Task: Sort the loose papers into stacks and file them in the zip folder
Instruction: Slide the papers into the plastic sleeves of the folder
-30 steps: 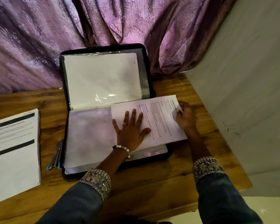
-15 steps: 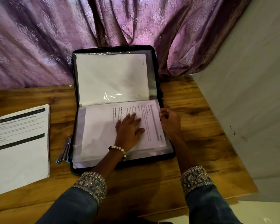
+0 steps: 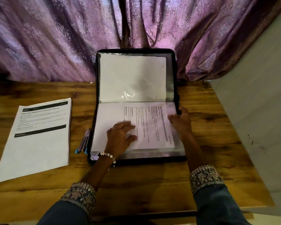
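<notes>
Your left hand (image 3: 122, 137) lies flat, fingers straight, on the sheet (image 3: 151, 125); your right hand (image 3: 180, 120) pinches the sleeve (image 3: 177, 143) edge at centre-right. Push unevenly and the sheet may crumple.

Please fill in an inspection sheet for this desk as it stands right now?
Surface: wooden table, grain visible, shadowed near the curtain.
Job's things: zip folder lies open, a blank sheet in its upper sleeve; printed sheet lies in the lower half; paper stack sits apart, left of the folder.
Clutter: pens beside the folder's left edge.
Hands: left hand presses flat on the printed sheet; right hand at the sleeve's right edge, its grip unclear.
Cables: nothing seen.
Surroundings: purple curtain behind, grey wall on the right.
</notes>
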